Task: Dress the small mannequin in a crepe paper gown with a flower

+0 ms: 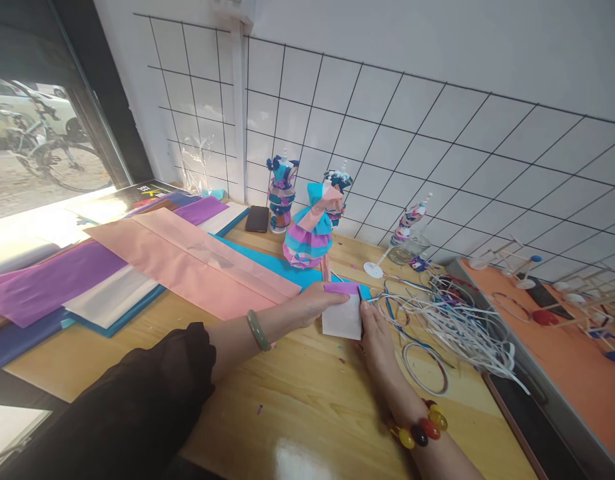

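Observation:
My left hand pinches the left edge of a small white paper piece topped with a purple strip, on the wooden table. Along the paper's right edge rests my right hand, fingers closed against it. A green bangle sits on my left wrist, a coloured bead bracelet on my right. Just behind the paper stands a small mannequin in a pink, blue and purple paper dress.
Pink, purple, white and blue paper sheets lie to the left. Two more dressed mini mannequins and a phone stand near the grid wall. A tangle of white and blue cords lies right, beside an orange tray.

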`<state>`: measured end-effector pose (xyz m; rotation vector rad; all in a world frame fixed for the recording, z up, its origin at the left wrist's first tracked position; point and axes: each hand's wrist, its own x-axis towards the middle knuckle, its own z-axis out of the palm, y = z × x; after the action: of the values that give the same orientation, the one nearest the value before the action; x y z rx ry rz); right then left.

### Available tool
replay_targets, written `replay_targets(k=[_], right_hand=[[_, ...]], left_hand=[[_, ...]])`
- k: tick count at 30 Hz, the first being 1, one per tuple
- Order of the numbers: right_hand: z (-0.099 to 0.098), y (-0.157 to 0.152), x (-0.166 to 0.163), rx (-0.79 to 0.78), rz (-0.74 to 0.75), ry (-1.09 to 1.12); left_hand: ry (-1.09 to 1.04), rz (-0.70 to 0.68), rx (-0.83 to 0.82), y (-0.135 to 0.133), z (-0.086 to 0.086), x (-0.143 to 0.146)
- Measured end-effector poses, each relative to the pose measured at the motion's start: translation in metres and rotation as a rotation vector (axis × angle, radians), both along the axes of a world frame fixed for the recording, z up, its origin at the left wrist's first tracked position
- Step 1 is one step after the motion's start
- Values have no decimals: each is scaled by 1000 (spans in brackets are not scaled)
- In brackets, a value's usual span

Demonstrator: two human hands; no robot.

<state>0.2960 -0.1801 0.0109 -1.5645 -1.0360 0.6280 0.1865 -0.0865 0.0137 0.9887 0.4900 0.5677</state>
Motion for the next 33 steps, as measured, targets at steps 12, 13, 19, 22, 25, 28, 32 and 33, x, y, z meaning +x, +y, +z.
replay_targets(k=[12, 13, 19, 22, 25, 28, 32, 33], right_hand=[[-4, 2, 3, 17, -21, 12], [-4, 2, 3, 21, -28, 0], [-5, 1, 5, 4, -21, -33], [-5, 1, 6, 16, -35, -52], [-5, 2, 5, 20, -42, -75], [-5, 2, 6, 13, -25, -84], [-8, 1, 7, -4, -46, -69], [-9, 1, 8, -4, -55, -67]], left_hand=[[42, -24, -8, 0, -3, 0], [41, -26, -2, 1, -4, 0], [40, -46, 61, 0, -5, 0], [55, -34, 62, -1, -5, 0], [52, -27, 43, -1, -6, 1], [45, -29, 24, -1, -5, 1], [54, -12, 8, -2, -4, 2], [59, -5, 6, -2, -4, 2]])
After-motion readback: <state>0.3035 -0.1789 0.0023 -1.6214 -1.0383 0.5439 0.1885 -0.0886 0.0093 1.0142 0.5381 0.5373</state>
